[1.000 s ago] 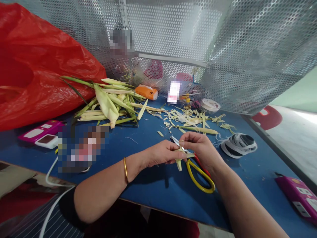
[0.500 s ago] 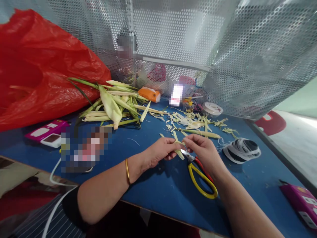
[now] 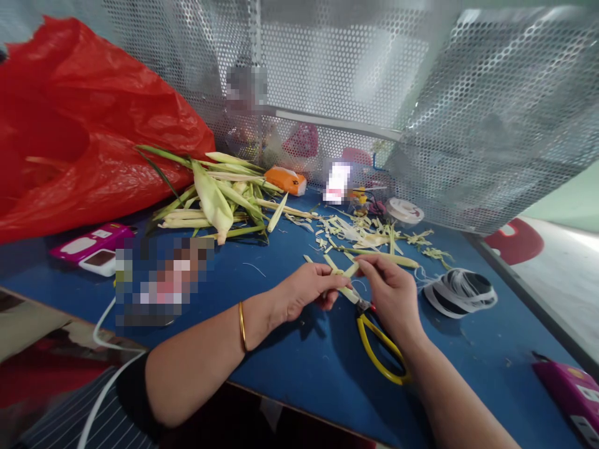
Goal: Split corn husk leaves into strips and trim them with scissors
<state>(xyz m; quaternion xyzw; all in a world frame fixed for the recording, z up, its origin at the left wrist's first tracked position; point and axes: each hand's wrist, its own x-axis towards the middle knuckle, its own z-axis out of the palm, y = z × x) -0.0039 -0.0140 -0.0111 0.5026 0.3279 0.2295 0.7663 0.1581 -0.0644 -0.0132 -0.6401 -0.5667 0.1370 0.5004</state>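
Husk strip: we have the pale strip [image 3: 350, 270] between our 2 hands, above the blue table [image 3: 290, 355], its lengths crossing at the fingertips.
Left hand: our left hand [image 3: 313, 288] pinches the crossing between thumb and forefinger, the other fingers curled beneath.
Right hand: our right hand [image 3: 392, 292] pinches the strip's upper right end between thumb and forefinger.
Scissors: the scissors [image 3: 369, 353] are just below our right hand, yellow loop nearest us, red handle mostly hidden; whether they rest on the table, we cannot tell.
Scraps: beyond our hands we see loose scraps [image 3: 358, 231] scattered.
Thread: a white bundle [image 3: 461, 293] sits right of our right hand, loose strands trailing towards the scraps.
Husks: the heap [image 3: 210, 199] lies back left, beside a red bag [image 3: 107, 125].
Back row: we see an orange pack [image 3: 285, 181], a blurred bright screen [image 3: 337, 182] and a white roll [image 3: 405, 211] before the mesh [image 3: 327, 68].
Sides: 2 purple boxes, 1 left [image 3: 91, 242], 1 right [image 3: 566, 386].
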